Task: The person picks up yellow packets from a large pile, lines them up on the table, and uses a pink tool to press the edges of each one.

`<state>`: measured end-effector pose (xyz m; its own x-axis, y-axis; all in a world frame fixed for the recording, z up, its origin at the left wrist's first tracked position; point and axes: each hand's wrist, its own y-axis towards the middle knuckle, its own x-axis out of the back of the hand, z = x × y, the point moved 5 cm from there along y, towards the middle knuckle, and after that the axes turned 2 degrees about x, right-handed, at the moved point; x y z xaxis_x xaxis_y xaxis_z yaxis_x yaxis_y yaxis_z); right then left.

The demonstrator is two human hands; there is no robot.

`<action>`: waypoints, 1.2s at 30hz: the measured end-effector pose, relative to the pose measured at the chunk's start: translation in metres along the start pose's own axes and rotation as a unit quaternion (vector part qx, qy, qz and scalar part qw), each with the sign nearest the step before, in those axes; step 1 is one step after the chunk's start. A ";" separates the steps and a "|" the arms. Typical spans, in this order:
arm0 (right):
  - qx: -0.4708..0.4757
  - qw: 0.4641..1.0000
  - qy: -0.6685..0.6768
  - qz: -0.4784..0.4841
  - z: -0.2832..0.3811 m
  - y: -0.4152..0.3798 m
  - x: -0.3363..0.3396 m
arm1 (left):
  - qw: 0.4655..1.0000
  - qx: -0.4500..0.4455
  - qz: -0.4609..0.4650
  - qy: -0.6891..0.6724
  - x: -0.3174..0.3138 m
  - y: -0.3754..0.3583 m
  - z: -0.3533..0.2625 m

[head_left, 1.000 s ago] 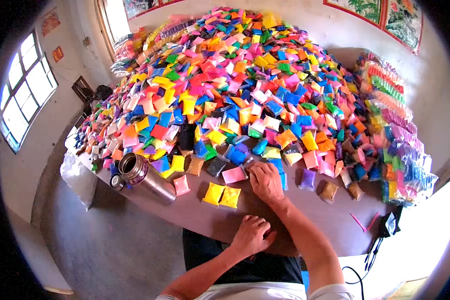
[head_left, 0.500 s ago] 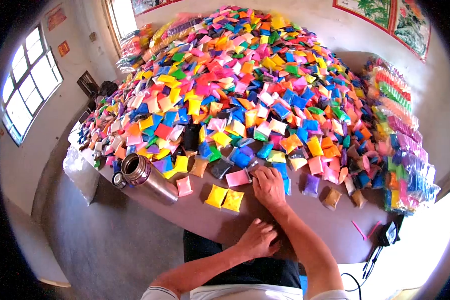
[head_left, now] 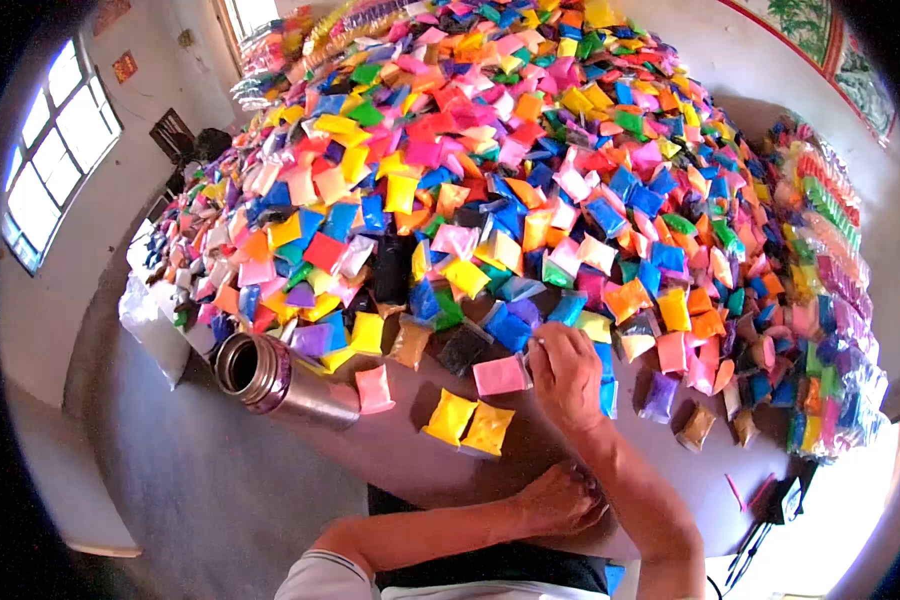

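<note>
My right hand (head_left: 567, 378) reaches to the front edge of a heap of small coloured packets (head_left: 440, 130). Its fingers are bent and drawn together; whatever they grip is hidden. Just left of the fingertips lies a pink packet (head_left: 500, 376), and blue packets (head_left: 607, 385) lie at its right side. My left hand (head_left: 562, 500) rests low by the table's near edge, under my right forearm, with its fingers curled and their contents not visible. Two yellow packets (head_left: 468, 421) lie side by side on the table (head_left: 410, 450) between the hands and the flask.
An uncapped steel flask (head_left: 285, 378) leans at the table's left front edge. Bundled clear bags of packets (head_left: 835, 300) are stacked at right. A black device with cables (head_left: 785, 498) sits at the right front edge. A clear plastic bag (head_left: 153, 325) hangs at left.
The view has shifted, so the heap and table appear larger and lower. My left hand has turned and moved right, under my right forearm. My right hand stays beside the pink packet.
</note>
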<state>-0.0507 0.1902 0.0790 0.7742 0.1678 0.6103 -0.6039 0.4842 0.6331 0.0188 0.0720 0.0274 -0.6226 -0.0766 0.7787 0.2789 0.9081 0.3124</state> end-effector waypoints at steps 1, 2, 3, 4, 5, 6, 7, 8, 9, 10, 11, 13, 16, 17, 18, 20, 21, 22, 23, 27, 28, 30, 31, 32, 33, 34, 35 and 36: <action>-0.034 0.998 0.045 -0.013 -0.001 0.010 -0.005 | 0.998 0.006 -0.047 -0.028 -0.006 -0.001 0.005; -0.039 0.998 0.042 -0.004 0.001 0.020 -0.012 | 0.998 0.009 -0.049 -0.038 -0.016 -0.003 0.008; -0.043 0.995 0.093 -0.003 0.002 0.033 -0.020 | 0.998 0.006 -0.052 -0.043 -0.023 -0.004 0.012; -0.050 0.988 0.144 -0.001 0.002 0.043 -0.028 | 0.997 0.004 -0.055 -0.050 -0.023 -0.005 0.012; -0.052 0.988 0.143 0.005 0.003 0.052 -0.037 | 0.997 0.007 -0.058 -0.055 -0.023 -0.006 0.012; -0.059 0.985 0.160 0.014 0.002 0.061 -0.048 | 0.998 0.020 -0.019 -0.055 -0.019 -0.004 0.012; -0.067 0.982 0.178 0.022 0.001 0.069 -0.059 | 0.998 0.032 0.021 -0.055 -0.018 -0.004 0.013; -0.049 0.984 0.172 0.009 0.002 0.078 -0.068 | 0.998 0.034 0.019 -0.058 -0.022 -0.006 0.014; -0.033 0.985 0.167 -0.004 0.004 0.084 -0.078 | 0.995 0.048 0.029 -0.079 -0.030 -0.006 0.017; -0.050 0.978 0.204 0.005 0.003 0.089 -0.091 | 0.992 0.064 0.039 -0.098 -0.039 -0.007 0.020; -0.013 0.982 0.190 -0.018 0.000 0.094 -0.104 | 0.992 0.067 0.038 -0.101 -0.045 -0.007 0.023; -0.026 0.979 0.203 0.015 0.004 0.104 -0.125 | 0.988 0.080 -0.016 -0.129 -0.048 -0.005 0.029; -0.058 0.983 0.166 0.052 0.004 0.113 -0.146 | 0.943 0.084 -0.161 -0.279 -0.028 0.000 0.031; -0.101 0.980 0.155 0.069 0.003 0.117 -0.150 | 0.944 0.082 -0.163 -0.274 -0.022 0.001 0.030; -0.095 0.990 0.096 0.049 0.006 0.120 -0.150 | 0.951 0.092 -0.125 -0.268 -0.015 0.004 0.025; -0.128 0.986 0.071 0.084 0.003 0.126 -0.154 | 0.956 0.104 -0.086 -0.260 -0.005 0.003 0.020; -0.163 0.978 0.042 0.122 0.001 0.129 -0.154 | 0.929 0.123 -0.058 -0.343 -0.004 0.001 0.021; -0.226 0.957 0.092 0.155 0.000 0.131 -0.154 | 0.895 0.140 -0.030 -0.423 -0.006 0.001 0.022; -0.225 0.958 0.093 0.154 -0.002 0.132 -0.155 | 0.895 0.140 -0.031 -0.422 -0.008 0.001 0.022; -0.248 0.954 0.066 0.155 -0.001 0.133 -0.162 | 0.954 0.091 -0.127 -0.255 -0.030 0.004 0.030; -0.210 0.965 -0.001 0.154 0.004 0.133 -0.161 | 0.962 0.079 -0.150 -0.212 -0.037 0.003 0.031; -0.200 0.965 -0.044 0.164 0.012 0.124 -0.165 | 0.966 0.077 -0.127 -0.211 -0.054 0.002 0.032; -0.188 0.963 -0.087 0.171 0.015 0.121 -0.167 | 0.970 0.074 -0.104 -0.208 -0.058 0.002 0.032; -0.183 0.970 -0.072 0.140 0.012 0.116 -0.170 | 0.971 0.071 -0.102 -0.205 -0.059 0.001 0.036; -0.182 0.971 -0.072 0.136 0.012 0.112 -0.167 | 0.979 0.062 -0.068 -0.185 -0.044 0.003 0.033; -0.141 0.981 -0.011 0.131 0.015 0.107 -0.165 | 0.984 0.054 -0.032 -0.167 -0.037 0.002 0.030; -0.099 0.986 0.048 0.124 0.018 0.101 -0.162 | 0.984 0.051 -0.031 -0.167 -0.036 0.000 0.030; -0.014 0.998 0.046 0.030 0.026 0.094 -0.155 | 0.992 0.029 -0.057 -0.112 -0.035 -0.001 0.026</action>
<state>-0.2318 0.1875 0.0562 0.7512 0.2754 0.5999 -0.6460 0.4935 0.5823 0.0213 0.0839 -0.0139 -0.7961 -0.0928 0.5981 0.1587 0.9216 0.3542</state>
